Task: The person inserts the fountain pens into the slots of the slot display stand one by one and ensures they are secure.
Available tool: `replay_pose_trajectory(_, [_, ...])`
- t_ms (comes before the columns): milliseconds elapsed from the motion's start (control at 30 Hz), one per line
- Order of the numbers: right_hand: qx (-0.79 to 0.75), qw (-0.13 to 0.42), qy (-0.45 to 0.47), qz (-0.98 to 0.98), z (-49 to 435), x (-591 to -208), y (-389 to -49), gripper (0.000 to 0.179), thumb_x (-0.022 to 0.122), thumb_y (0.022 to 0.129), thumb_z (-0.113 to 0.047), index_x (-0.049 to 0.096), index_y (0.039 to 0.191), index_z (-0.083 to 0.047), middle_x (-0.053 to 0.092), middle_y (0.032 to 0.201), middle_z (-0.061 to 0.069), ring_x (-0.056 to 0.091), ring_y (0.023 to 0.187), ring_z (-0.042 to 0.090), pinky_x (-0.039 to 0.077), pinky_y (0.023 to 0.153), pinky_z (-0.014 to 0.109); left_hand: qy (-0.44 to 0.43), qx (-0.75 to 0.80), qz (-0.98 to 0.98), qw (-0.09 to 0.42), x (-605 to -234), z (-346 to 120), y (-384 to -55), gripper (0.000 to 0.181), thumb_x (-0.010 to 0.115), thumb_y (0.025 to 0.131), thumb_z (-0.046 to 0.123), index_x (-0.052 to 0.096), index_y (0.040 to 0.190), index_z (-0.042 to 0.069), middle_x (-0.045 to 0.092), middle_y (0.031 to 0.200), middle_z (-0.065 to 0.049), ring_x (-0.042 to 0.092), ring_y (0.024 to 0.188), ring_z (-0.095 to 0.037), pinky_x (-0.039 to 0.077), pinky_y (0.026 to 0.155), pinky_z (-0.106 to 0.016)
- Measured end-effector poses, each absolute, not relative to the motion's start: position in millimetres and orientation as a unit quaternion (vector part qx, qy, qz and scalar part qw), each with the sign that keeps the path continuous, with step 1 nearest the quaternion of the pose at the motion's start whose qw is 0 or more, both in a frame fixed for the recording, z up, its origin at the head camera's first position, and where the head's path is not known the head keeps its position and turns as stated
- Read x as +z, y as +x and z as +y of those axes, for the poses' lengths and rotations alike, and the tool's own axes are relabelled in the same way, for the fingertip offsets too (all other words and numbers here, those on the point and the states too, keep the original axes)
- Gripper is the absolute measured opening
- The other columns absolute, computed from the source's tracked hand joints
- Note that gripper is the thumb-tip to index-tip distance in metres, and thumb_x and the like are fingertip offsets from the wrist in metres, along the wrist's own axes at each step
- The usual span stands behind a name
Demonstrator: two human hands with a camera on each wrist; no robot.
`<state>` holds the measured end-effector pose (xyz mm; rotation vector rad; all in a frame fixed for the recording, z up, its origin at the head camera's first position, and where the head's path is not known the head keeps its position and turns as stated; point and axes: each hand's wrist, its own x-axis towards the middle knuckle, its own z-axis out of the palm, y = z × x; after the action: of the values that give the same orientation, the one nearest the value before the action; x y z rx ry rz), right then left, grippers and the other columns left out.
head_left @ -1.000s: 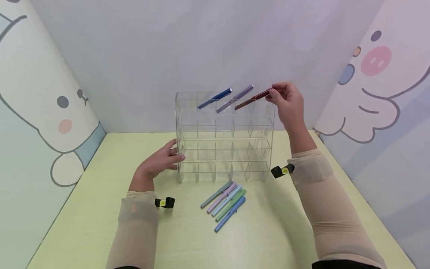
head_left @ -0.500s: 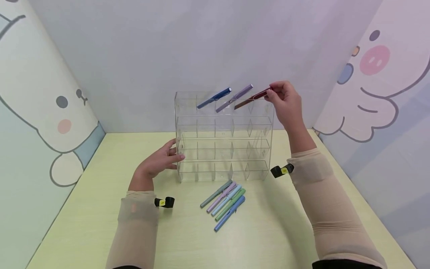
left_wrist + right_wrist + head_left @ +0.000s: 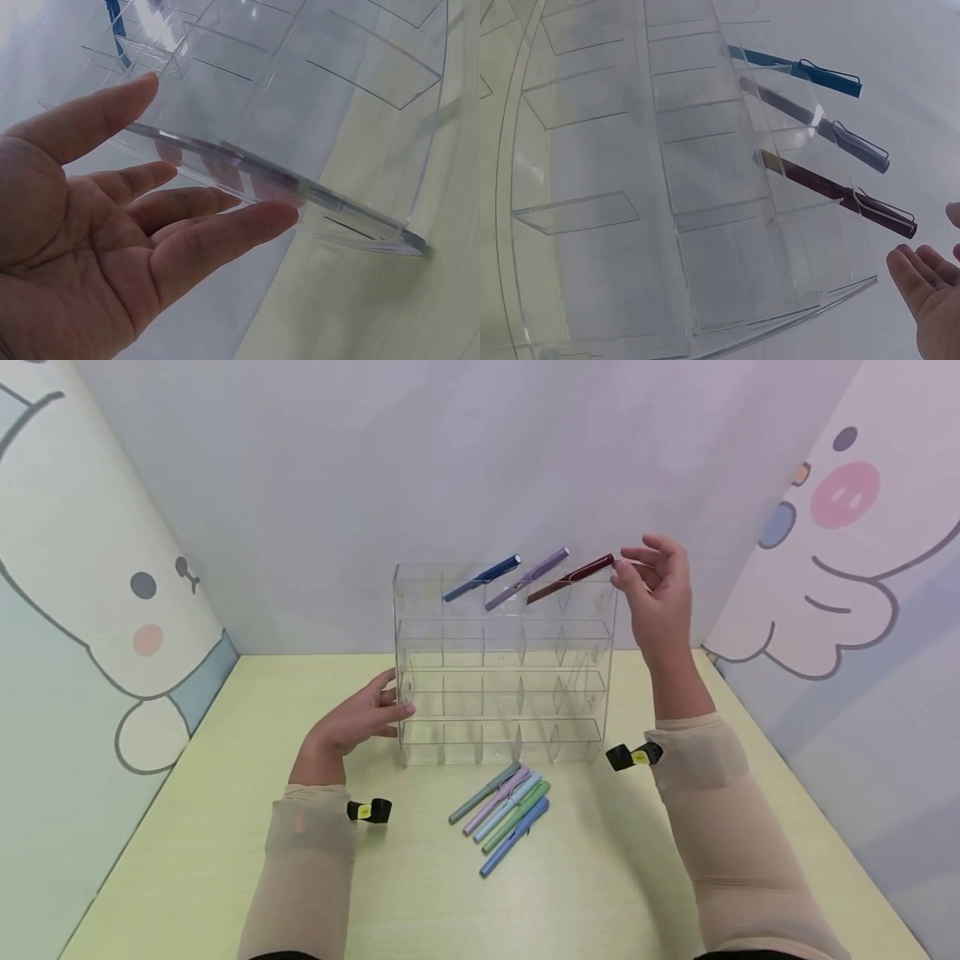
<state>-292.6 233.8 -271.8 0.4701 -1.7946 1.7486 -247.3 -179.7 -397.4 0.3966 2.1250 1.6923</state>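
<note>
A clear acrylic pen rack [image 3: 500, 681] with several divided tiers stands upright on the table. Its top tier holds three slanted pens: a dark blue pen [image 3: 482, 578], a lilac pen [image 3: 528, 579] and a dark red pen [image 3: 572, 579]. My right hand [image 3: 660, 589] is just off the dark red pen's upper end, fingers parted with nothing between them; the right wrist view shows a gap from that pen [image 3: 840, 193]. At the rack's left side, my left hand [image 3: 356, 718] rests with fairly straight fingers [image 3: 225, 240] by the side panel, thumb in front.
Several pens lie slanted side by side in front of the rack: a grey-green pen [image 3: 483, 793], a pink-lilac one, a light blue one, a green pen [image 3: 516, 817] and a blue pen [image 3: 514, 837]. Walls with cartoon animals enclose the table [image 3: 420, 893] at back and sides.
My right hand has let go of the dark red pen and drawn slightly right, its fingers spreading. The pen stays in the top tier. The left hand keeps its place.
</note>
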Motion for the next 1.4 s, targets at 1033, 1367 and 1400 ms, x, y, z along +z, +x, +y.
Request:
replay_pose_trajectory(1033, [0.698, 0.258, 0.175, -0.644, 247.4, -349.8, -229.2, 0.041, 0.064, 0.095, -0.009, 0.048, 0.131, -0.001, 0.058, 0.122, 0.018, 0.066, 0.108, 0.027, 0.057, 0.087, 0.028, 0.137, 0.600, 0.764, 0.195, -400.7, -180.4, -249.4, 0.084, 0.064, 0.097, 0.031, 0.006, 0.158, 0.025, 0.037, 0.153, -0.021, 0.045, 0.134, -0.043, 0.049, 0.100, -0.052])
replay_pose_trajectory(1367, [0.617, 0.207, 0.171, -0.740, 251.1, -349.9, -219.8, 0.039, 0.061, 0.098, -0.015, 0.049, 0.132, -0.001, 0.058, 0.125, 0.019, 0.065, 0.106, 0.012, 0.056, 0.085, 0.022, 0.140, 0.601, 0.762, 0.196, -399.0, -180.6, -249.7, 0.085, 0.065, 0.096, 0.032, 0.007, 0.158, 0.026, 0.037, 0.154, -0.021, 0.045, 0.135, -0.043, 0.049, 0.100, -0.052])
replay_pose_trajectory(1400, [0.590, 0.195, 0.169, -0.765, 251.9, -349.5, -218.6, 0.039, 0.061, 0.098, -0.017, 0.050, 0.133, -0.003, 0.058, 0.126, 0.017, 0.065, 0.105, 0.009, 0.055, 0.085, 0.020, 0.140, 0.601, 0.762, 0.197, -398.8, -180.4, -249.5, 0.085, 0.065, 0.096, 0.032, 0.007, 0.158, 0.026, 0.037, 0.154, -0.021, 0.045, 0.135, -0.043, 0.049, 0.100, -0.052])
